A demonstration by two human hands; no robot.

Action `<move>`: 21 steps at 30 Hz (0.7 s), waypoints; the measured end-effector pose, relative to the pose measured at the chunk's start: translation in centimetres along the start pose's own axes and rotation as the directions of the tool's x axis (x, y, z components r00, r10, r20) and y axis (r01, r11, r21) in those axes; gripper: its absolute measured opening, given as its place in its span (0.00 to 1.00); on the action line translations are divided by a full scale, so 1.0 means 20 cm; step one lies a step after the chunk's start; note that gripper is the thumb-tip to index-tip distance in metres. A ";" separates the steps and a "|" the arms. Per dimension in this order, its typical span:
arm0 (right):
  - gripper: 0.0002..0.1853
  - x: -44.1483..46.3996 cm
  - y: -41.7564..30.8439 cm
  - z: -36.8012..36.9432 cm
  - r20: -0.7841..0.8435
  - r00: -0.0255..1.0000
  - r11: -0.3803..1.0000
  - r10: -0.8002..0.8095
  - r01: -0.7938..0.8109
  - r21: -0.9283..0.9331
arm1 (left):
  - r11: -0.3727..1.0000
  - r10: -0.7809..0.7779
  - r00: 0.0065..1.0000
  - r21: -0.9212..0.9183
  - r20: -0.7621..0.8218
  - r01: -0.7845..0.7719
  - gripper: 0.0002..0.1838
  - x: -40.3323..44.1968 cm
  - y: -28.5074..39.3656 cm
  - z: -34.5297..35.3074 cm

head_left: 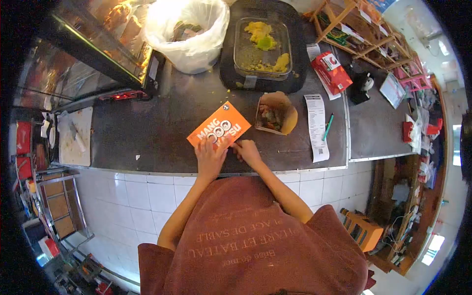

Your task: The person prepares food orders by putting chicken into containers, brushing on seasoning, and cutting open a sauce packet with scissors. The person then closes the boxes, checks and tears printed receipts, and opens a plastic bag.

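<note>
An orange printed box point(222, 123) lies on the dark counter, turned at an angle. My left hand point(210, 156) rests on its near edge, fingers spread over the printed face. At the box's lower right corner is my right hand point(247, 152), its fingers curled in by the edge; what they pinch, if anything, is too small to tell. To the right of the box stands an open brown paper carton point(287, 118) with food inside. A long printed receipt point(316, 125) lies further right, a green pen point(328, 126) beside it.
A glass dish point(241, 54) with yellow food sits on a black tray point(228, 78) at the back. Left of it stands a lined white bin point(191, 56). A cutting board point(81, 150) with a knife lies far left; a red box point(337, 73) is back right.
</note>
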State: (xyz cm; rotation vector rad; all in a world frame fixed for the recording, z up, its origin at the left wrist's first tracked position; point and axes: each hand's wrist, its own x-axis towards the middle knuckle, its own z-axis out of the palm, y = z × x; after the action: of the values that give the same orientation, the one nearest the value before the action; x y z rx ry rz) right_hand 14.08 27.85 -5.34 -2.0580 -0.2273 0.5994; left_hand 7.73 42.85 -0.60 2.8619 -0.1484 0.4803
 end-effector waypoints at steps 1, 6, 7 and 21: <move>0.20 0.03 0.04 0.05 -0.091 0.991 0.960 -0.101 0.073 -0.271 | 1.000 -0.006 1.000 -0.010 -0.004 0.006 0.26 0.01 -0.02 -0.01; 0.17 -0.16 -0.25 -0.22 0.161 0.985 0.904 0.054 0.020 -0.426 | 0.958 0.006 0.988 -0.284 0.154 0.038 0.17 0.22 -0.03 -0.20; 0.17 -0.24 -0.37 -0.35 0.105 0.994 0.975 0.020 0.003 -0.222 | 0.907 -0.012 0.992 -0.416 0.128 0.064 0.16 0.26 -0.04 -0.16; 0.36 -0.09 0.20 -0.89 -0.268 0.963 0.878 0.031 0.102 0.468 | -0.155 -0.017 0.801 -0.793 0.599 0.590 0.29 0.64 0.43 0.31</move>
State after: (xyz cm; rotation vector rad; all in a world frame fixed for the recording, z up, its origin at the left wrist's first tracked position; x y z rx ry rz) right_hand 21.12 11.74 -0.49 -1.6206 0.0440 0.3046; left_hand 20.48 32.16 -0.24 1.2109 0.1430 -0.3390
